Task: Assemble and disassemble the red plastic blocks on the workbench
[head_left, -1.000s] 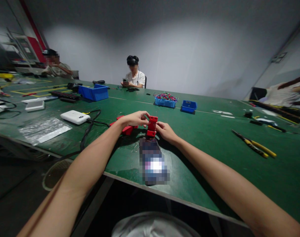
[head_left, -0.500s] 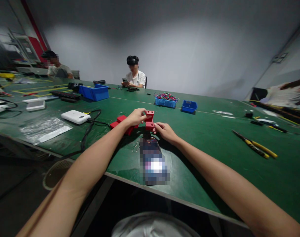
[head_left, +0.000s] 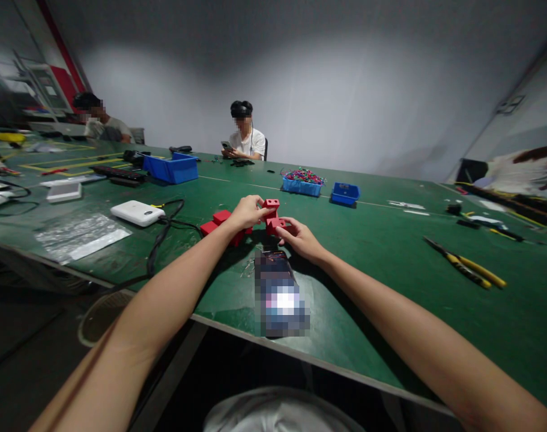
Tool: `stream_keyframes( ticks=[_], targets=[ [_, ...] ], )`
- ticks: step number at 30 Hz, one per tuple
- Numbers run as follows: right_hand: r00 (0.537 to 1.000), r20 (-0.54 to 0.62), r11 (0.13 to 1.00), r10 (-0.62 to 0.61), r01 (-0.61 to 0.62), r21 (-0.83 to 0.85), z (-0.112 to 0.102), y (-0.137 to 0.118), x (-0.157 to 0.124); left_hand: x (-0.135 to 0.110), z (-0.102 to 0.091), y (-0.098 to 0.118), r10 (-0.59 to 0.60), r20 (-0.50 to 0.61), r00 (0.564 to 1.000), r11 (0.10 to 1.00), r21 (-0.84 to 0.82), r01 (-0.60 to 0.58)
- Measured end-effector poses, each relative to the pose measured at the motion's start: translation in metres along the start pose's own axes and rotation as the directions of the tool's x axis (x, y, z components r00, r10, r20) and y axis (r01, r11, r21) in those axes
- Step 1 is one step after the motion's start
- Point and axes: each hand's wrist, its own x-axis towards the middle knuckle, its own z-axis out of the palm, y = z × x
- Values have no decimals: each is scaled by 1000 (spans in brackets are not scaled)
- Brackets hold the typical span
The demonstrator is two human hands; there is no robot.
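My left hand (head_left: 249,212) is closed on a red block (head_left: 272,204) with two small holes in its top face. Just in front of it, my right hand (head_left: 300,237) pinches a second red block (head_left: 274,225), which also has a hole in it. The two blocks touch or overlap in view; I cannot tell whether they are joined. Beside and partly behind my left wrist lie several more red blocks (head_left: 221,216) on the green table (head_left: 372,264). Nearer me, below both hands, a phone (head_left: 280,294) lies flat with its screen lit and blurred.
Yellow-handled pliers (head_left: 465,262) lie to the right. A white power bank (head_left: 137,212) with black cables and a clear plastic bag (head_left: 81,237) are left. Farther back stand a blue bin of coloured bits (head_left: 301,186), a small blue bin (head_left: 345,194) and a larger one (head_left: 176,168). Other people sit around the table.
The red blocks have tilted and turned slightly between my hands. My right fingers have shifted up and over the nearer block.
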Motion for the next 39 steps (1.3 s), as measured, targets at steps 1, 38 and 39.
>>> stream_keyframes(
  ticks=[1,38,39],
  targets=[
    [1000,-7,1000,-5,5,1,1,0,0,-2,0,2,-5,18,1000,1000,-31,6],
    [975,179,927,-129,183,-328,-1,-1,-6,6,-67,-44,-372,-47,927,712,627,317],
    [974,174,899,-148,205,-386,-2,-2,-6,6,-66,-43,-357,-71,931,727,605,325]
  ],
)
